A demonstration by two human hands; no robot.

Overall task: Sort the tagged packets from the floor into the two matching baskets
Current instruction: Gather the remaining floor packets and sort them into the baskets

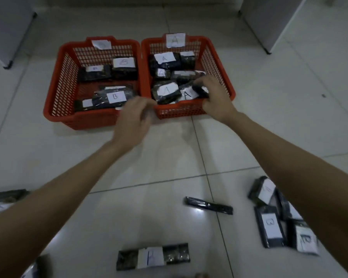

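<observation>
Two red baskets stand side by side on the tiled floor: the left basket is tagged B, the right basket is tagged A. Both hold several dark packets with white tags. My right hand reaches over the A basket's front rim and grips a dark packet at the front right of that basket. My left hand hovers at the front rims between the two baskets, fingers loosely curled, holding nothing. A tagged packet lies on the floor near me.
More packets lie on the floor: a pile at the right under my forearm, a thin one in the middle, others at the left edge. Grey cabinets stand at the back right and back left.
</observation>
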